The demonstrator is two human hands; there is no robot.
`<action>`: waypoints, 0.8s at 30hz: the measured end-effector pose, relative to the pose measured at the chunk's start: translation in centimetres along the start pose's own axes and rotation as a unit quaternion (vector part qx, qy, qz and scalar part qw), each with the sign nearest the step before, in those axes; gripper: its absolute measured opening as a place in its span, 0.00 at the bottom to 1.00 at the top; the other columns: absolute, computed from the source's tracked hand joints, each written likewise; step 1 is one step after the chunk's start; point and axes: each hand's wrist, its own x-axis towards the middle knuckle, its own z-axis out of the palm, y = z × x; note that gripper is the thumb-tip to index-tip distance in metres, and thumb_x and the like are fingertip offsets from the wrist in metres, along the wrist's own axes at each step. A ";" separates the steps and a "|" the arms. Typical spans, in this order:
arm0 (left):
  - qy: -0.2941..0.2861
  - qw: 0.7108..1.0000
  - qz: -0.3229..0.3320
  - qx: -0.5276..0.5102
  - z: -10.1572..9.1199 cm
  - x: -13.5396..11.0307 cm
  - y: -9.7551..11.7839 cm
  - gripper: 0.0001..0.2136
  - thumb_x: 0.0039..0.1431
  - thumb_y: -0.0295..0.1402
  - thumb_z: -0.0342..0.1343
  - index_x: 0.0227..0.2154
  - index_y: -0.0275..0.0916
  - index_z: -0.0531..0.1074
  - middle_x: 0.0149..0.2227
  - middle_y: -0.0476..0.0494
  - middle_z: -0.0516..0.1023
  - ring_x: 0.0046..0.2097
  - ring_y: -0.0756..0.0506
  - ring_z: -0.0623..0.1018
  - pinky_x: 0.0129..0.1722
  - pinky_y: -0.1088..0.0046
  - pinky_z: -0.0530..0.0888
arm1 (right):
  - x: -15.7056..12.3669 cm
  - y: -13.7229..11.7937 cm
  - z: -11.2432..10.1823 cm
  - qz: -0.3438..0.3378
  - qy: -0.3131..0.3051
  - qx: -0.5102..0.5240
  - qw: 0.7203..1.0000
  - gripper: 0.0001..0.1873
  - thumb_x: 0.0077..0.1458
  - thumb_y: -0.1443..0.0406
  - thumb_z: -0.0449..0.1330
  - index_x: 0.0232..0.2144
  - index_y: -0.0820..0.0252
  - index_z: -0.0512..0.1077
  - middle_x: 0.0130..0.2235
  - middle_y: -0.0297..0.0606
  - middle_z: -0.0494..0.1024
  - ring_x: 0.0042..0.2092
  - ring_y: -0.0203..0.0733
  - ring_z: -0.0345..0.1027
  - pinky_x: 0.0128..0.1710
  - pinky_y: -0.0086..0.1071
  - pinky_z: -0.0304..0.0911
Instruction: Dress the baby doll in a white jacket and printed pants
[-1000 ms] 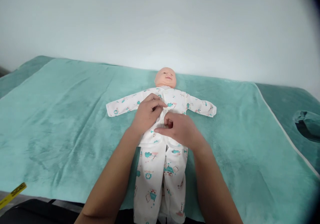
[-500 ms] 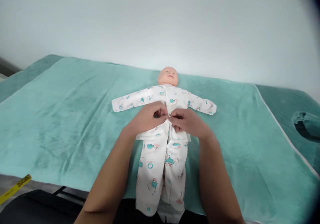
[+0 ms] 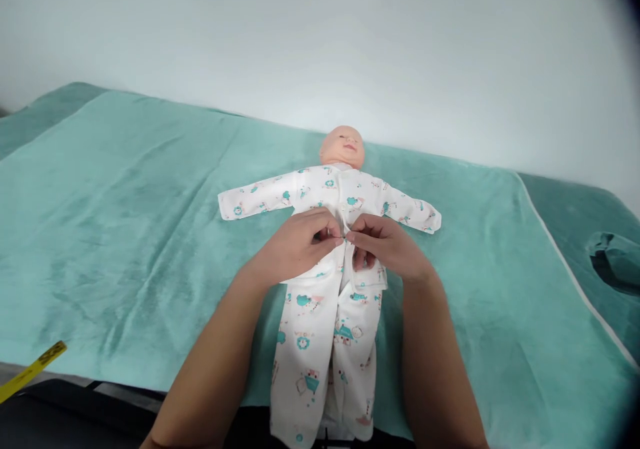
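A baby doll (image 3: 343,147) lies on its back, dressed in a white printed top (image 3: 320,189) with both sleeves spread out. White pants (image 3: 305,349) with the same teal and pink print reach down to the near edge. Over the doll's belly, my left hand (image 3: 305,242) pinches one front edge of the top. Facing it, my right hand (image 3: 387,245) pinches the other front edge, fingertips almost touching the left ones. Whatever small fastener sits between the fingertips is too hidden to make out. Below the hands the front of the top hangs parted.
A teal blanket (image 3: 150,235) covers the bed, with a white wall (image 3: 300,35) behind it. At right lies a transparent teal object with a dark band (image 3: 613,262). A black chair or bag (image 3: 65,415) and a yellow strip (image 3: 35,369) are at lower left.
The camera view has shifted slightly. Both hands stay at the top's front, and the right-hand flap is now lifted a little, with the gap below the fingers wider.
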 end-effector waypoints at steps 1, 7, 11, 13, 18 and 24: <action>0.009 1.000 -0.009 0.000 0.0 0.0 0.0 0.05 0.63 0.32 0.57 0.31 0.41 0.71 0.34 0.49 0.74 0.35 0.49 0.72 0.35 0.71 0.68 | 0.0 0.0 0.0 0.002 0.001 -0.001 1.000 0.16 0.59 0.52 0.62 0.30 0.58 0.68 0.23 0.33 0.79 0.22 0.34 0.71 0.21 0.24 0.63; 0.013 0.999 0.007 0.037 0.4 -0.1 0.2 0.06 0.64 0.31 0.55 0.30 0.40 0.74 0.35 0.48 0.75 0.37 0.47 0.74 0.37 0.69 0.68 | 0.1 -0.1 -0.1 -0.004 0.000 -0.002 1.000 0.15 0.58 0.53 0.63 0.30 0.59 0.72 0.23 0.33 0.78 0.22 0.34 0.72 0.20 0.24 0.62; 0.025 0.999 -0.009 0.024 0.2 -0.1 0.6 0.07 0.64 0.30 0.55 0.30 0.40 0.74 0.32 0.48 0.75 0.36 0.48 0.74 0.36 0.70 0.68 | 0.2 -0.2 -0.1 -0.007 0.000 -0.001 1.000 0.16 0.57 0.52 0.64 0.30 0.59 0.72 0.23 0.33 0.78 0.22 0.34 0.73 0.19 0.23 0.60; 0.024 0.999 -0.042 -0.011 0.1 -0.1 0.8 0.08 0.64 0.34 0.55 0.29 0.40 0.74 0.30 0.49 0.74 0.33 0.48 0.73 0.33 0.71 0.67 | 0.2 -0.1 -0.1 -0.005 0.002 0.004 1.000 0.16 0.57 0.52 0.64 0.30 0.59 0.71 0.24 0.33 0.78 0.23 0.34 0.73 0.18 0.23 0.60; 0.018 0.984 -0.104 -0.142 0.1 -0.2 0.9 0.09 0.64 0.37 0.55 0.31 0.39 0.75 0.26 0.50 0.71 0.28 0.51 0.68 0.26 0.74 0.64 | 0.4 0.4 -0.4 -0.015 -0.002 0.023 1.000 0.16 0.57 0.52 0.63 0.31 0.58 0.71 0.23 0.31 0.77 0.22 0.34 0.72 0.17 0.23 0.59; 0.013 0.978 -0.110 -0.179 0.7 -0.1 0.8 0.08 0.62 0.37 0.57 0.32 0.40 0.77 0.27 0.49 0.72 0.29 0.51 0.68 0.27 0.74 0.64 | 0.5 0.8 -0.5 -0.030 -0.003 0.029 0.999 0.17 0.55 0.51 0.65 0.30 0.59 0.72 0.21 0.31 0.76 0.21 0.34 0.71 0.17 0.23 0.58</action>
